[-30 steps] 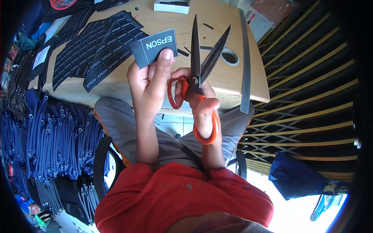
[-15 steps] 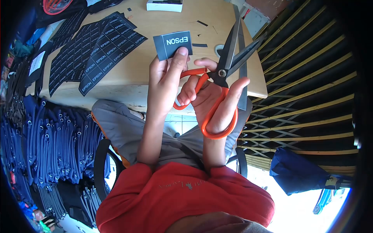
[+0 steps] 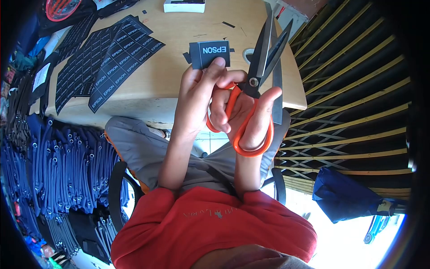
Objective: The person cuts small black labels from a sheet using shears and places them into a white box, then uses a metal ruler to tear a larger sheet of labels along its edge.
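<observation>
My left hand pinches a small dark label between thumb and fingers, above the table's near edge. White EPSON lettering on it appears upside down. Beside it, my right hand holds scissors with orange handles, its thumb through one loop and fingers around the other. The dark blades are parted and point up and away, right of the label. The fingertips of both hands come close together just below the label. A small dark scrap shows at the label's left edge.
Dark sheets printed with EPSON lie on the table at left. A white box stands at the back, with a tape roll behind the scissors. Blue straps hang at left; a folding gate stands at right.
My left hand and the label have shifted right, closer to the scissors. The blades have narrowed and my right fingers have curled in. A dark scrap now shows left of the label.
</observation>
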`<state>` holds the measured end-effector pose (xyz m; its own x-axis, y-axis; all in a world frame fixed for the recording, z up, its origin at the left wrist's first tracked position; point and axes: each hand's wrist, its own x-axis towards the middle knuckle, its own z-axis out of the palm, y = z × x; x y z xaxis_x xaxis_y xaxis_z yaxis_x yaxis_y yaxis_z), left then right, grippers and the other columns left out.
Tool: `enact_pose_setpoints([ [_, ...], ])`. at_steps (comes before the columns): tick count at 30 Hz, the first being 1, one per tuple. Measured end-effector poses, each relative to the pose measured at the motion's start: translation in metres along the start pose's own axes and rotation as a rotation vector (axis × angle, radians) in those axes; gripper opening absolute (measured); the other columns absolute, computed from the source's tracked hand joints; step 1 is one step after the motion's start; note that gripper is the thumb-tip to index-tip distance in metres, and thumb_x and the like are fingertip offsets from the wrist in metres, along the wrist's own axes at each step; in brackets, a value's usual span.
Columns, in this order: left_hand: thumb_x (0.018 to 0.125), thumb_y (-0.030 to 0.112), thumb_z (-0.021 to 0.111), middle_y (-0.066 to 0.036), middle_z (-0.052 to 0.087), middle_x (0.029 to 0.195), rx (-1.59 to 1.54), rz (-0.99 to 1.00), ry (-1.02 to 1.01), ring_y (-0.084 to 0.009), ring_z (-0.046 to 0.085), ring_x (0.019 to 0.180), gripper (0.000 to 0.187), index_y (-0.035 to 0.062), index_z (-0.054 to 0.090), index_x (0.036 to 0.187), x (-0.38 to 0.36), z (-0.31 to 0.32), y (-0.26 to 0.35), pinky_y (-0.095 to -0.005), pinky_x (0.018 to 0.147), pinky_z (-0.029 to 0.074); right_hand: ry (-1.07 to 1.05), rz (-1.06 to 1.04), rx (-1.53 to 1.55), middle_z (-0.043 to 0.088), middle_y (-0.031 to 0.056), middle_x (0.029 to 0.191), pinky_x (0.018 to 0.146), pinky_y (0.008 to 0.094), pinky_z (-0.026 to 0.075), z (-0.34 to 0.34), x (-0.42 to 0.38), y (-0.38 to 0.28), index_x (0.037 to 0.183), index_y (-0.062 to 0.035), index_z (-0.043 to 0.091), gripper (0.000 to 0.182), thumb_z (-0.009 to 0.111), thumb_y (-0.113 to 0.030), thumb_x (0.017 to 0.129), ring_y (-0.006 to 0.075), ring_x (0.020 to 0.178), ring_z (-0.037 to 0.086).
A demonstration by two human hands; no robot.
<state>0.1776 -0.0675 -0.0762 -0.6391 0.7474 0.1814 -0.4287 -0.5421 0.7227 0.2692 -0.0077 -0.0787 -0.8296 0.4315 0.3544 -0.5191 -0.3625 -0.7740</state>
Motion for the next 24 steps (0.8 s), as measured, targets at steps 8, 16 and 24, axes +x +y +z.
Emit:
enact_pose_setpoints([
  [8, 0.096, 0.015, 0.059, -0.001, 0.055, 0.077, 0.098, 0.247, 0.064, -0.0095, 0.047, 0.074, 0.012, 0.003, 0.06, 0.094, 0.005, -0.008, -0.004, -0.0272, 0.07, 0.04, 0.202, 0.074, -0.003, 0.023, -0.0052, 0.053, 0.039, 0.0242, 0.015, 0.005, 0.003, 0.005, 0.081, -0.0112, 0.035, 0.052, 0.028, -0.06, 0.1, 0.0057, 0.043, 0.016],
  [16, 0.095, 0.014, 0.062, -0.001, 0.06, 0.08, 0.472, 0.431, 0.059, -0.0055, 0.051, 0.069, 0.013, 0.0013, 0.064, 0.093, -0.009, -0.003, 0.009, -0.021, 0.065, 0.042, 0.135, -0.054, -0.33, 0.041, -0.0053, 0.065, 0.053, 0.0228, 0.03, 0.011, 0.002, 0.019, 0.076, -0.0045, 0.05, 0.031, 0.059, -0.025, 0.098, 0.0043, 0.061, 0.035],
  [24, 0.095, 0.014, 0.061, 0.0, 0.057, 0.076, 0.487, 0.506, 0.137, -0.0055, 0.048, 0.065, 0.014, 0.001, 0.061, 0.093, -0.011, -0.002, 0.013, -0.0215, 0.062, 0.04, -0.014, -0.1, -0.52, 0.035, 0.0001, 0.07, 0.056, 0.0279, 0.033, -0.002, 0.002, 0.032, 0.08, -0.0064, 0.039, 0.068, 0.052, -0.073, 0.084, 0.0119, 0.065, 0.034],
])
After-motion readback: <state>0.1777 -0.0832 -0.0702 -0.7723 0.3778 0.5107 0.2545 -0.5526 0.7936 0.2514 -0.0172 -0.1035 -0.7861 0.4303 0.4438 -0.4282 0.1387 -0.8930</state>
